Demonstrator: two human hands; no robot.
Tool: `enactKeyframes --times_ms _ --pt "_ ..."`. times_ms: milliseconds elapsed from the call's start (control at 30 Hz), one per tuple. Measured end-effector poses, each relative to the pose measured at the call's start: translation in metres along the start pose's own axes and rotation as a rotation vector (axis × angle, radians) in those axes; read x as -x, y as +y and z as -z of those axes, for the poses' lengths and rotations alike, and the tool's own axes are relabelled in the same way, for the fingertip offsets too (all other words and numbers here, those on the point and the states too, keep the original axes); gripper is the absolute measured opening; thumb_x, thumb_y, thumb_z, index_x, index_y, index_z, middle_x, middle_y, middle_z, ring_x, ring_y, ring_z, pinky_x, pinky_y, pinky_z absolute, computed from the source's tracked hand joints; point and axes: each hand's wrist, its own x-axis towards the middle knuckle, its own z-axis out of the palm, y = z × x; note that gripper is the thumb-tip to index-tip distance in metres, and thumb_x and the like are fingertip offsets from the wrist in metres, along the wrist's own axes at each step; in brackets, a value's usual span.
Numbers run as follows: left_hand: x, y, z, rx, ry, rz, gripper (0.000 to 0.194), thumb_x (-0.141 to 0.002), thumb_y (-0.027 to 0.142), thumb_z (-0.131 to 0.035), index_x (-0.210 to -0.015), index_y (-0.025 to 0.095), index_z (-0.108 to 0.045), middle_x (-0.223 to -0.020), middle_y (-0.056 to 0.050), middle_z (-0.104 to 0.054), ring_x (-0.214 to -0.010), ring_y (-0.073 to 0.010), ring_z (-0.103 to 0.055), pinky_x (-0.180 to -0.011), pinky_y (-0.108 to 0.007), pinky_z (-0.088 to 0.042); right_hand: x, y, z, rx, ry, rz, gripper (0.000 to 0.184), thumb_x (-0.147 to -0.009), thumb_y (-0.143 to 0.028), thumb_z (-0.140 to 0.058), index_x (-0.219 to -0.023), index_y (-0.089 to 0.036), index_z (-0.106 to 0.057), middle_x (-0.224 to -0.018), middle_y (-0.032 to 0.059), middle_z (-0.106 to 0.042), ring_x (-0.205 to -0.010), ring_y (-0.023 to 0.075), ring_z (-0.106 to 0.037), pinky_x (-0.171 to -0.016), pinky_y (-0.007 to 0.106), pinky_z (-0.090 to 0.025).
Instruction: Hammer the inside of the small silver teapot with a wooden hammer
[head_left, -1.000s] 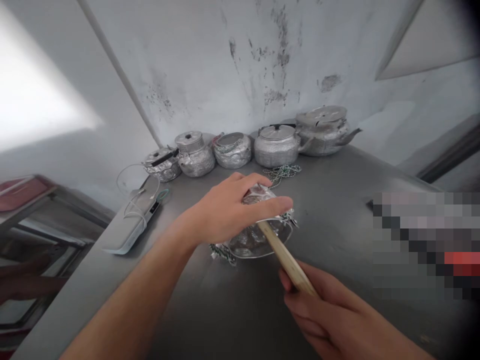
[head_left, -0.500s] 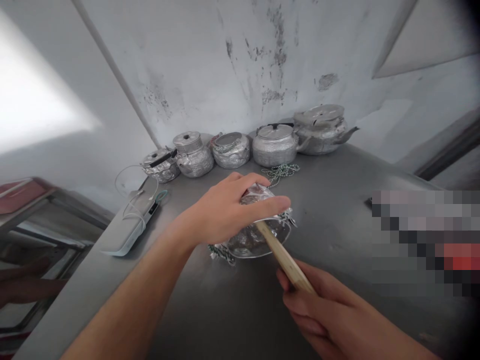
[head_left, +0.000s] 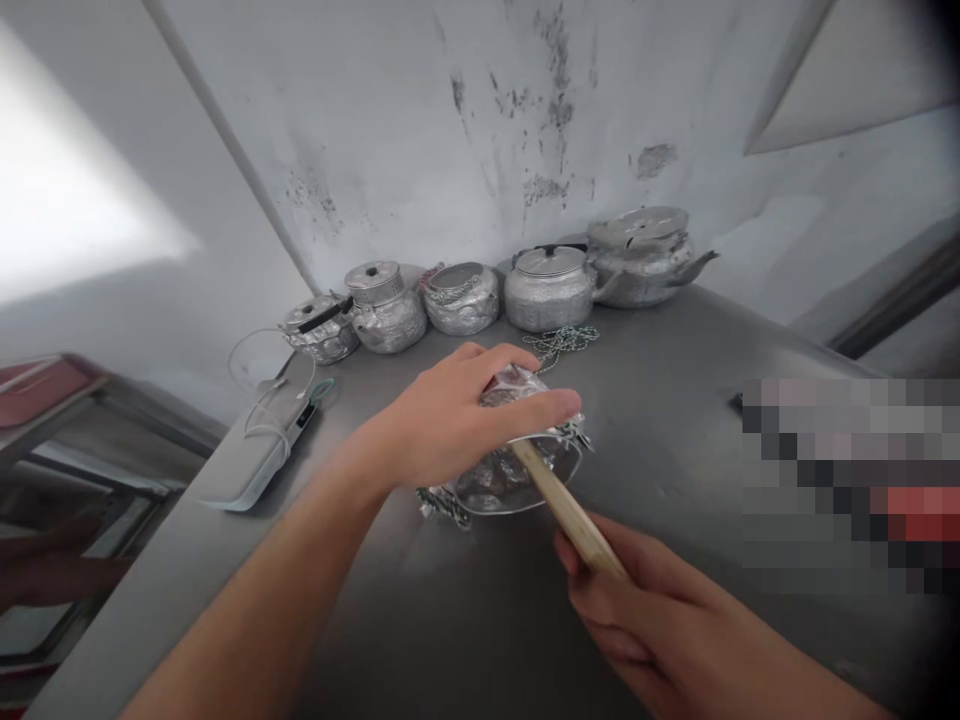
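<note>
A small dented silvery metal pot (head_left: 487, 490) lies tipped on its side, its open mouth facing me. My left hand (head_left: 450, 415) grips it from above, thumb and fingers spread around its wall. Braided green-and-white cord (head_left: 448, 508) is tied at the pot's rim on both sides. In my right hand (head_left: 645, 610) is a pale wooden stick (head_left: 562, 505), fingers wrapped round its near end. The stick's far end reaches into the pot's mouth, where its tip is hidden.
Several metal kettles and pots (head_left: 550, 290) line the wall at the back of the metal table (head_left: 420, 620). Loose cord (head_left: 566, 340) lies before them. A pale flat device with a white cable (head_left: 259, 450) is on the left. A pixelated patch covers the right side.
</note>
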Motion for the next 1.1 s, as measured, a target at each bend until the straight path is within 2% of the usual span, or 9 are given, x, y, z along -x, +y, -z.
enactKeyframes --times_ms 200,333,533,667,900,1100 --pt "0.0005 0.0001 0.0006 -0.004 0.005 0.007 0.065 -0.088 0.080 -0.050 -0.136 0.038 -0.059 -0.130 -0.003 -0.060 -0.116 -0.0313 -0.058 -0.100 -0.043 -0.045 0.0024 -0.0036 -0.0010 0.002 -0.016 -0.032 0.014 -0.079 -0.028 -0.063 -0.091 -0.025 -0.060 -0.064 -0.0078 -0.034 -0.057 0.0105 -0.025 -0.050 0.020 -0.021" --pt "0.0009 0.0015 0.0016 -0.003 -0.006 0.015 0.062 -0.089 0.079 -0.050 -0.136 0.039 -0.058 -0.129 -0.002 -0.060 -0.116 -0.0303 -0.058 -0.099 -0.043 -0.045 0.0032 -0.0013 -0.0014 0.029 0.005 -0.067 0.011 -0.080 -0.026 -0.061 -0.091 -0.026 -0.058 -0.063 -0.0080 -0.039 -0.053 0.0093 -0.026 -0.047 0.021 -0.019" --pt "0.0012 0.0011 0.0007 0.003 -0.003 0.009 0.060 -0.090 0.077 -0.051 -0.135 0.038 -0.059 -0.128 -0.003 -0.061 -0.115 -0.0309 -0.058 -0.098 -0.042 -0.046 0.0071 -0.0049 -0.0051 0.083 0.088 0.020 0.010 -0.079 -0.027 -0.067 -0.085 -0.026 -0.059 -0.062 -0.0068 -0.042 -0.054 0.0106 -0.042 -0.052 0.019 -0.038" --pt "0.0015 0.0002 0.0004 0.005 -0.001 -0.002 0.052 -0.093 0.069 -0.052 -0.136 0.038 -0.058 -0.129 -0.003 -0.061 -0.116 -0.0305 -0.058 -0.097 -0.041 -0.046 0.0065 -0.0048 -0.0017 0.142 0.093 0.042 0.012 -0.077 -0.032 -0.069 -0.085 -0.028 -0.061 -0.061 -0.0057 -0.045 -0.053 0.0134 -0.047 -0.053 0.022 -0.044" --pt "0.0009 -0.0001 0.0009 0.008 0.001 -0.001 0.060 -0.091 0.076 -0.051 -0.136 0.037 -0.059 -0.131 -0.003 -0.060 -0.117 -0.0311 -0.058 -0.102 -0.043 -0.044 0.0014 -0.0024 -0.0035 0.091 0.065 0.022 0.011 -0.077 -0.032 -0.067 -0.083 -0.026 -0.059 -0.063 -0.0058 -0.042 -0.055 0.0126 -0.045 -0.054 0.021 -0.043" --pt "0.0009 -0.0007 0.0004 0.008 0.003 0.002 0.058 -0.091 0.075 -0.051 -0.136 0.038 -0.058 -0.132 -0.003 -0.059 -0.118 -0.0309 -0.057 -0.104 -0.044 -0.043 0.0040 -0.0055 -0.0056 0.027 0.056 -0.003 0.009 -0.079 -0.027 -0.066 -0.086 -0.025 -0.060 -0.064 -0.0070 -0.039 -0.054 0.0104 -0.037 -0.051 0.018 -0.036"
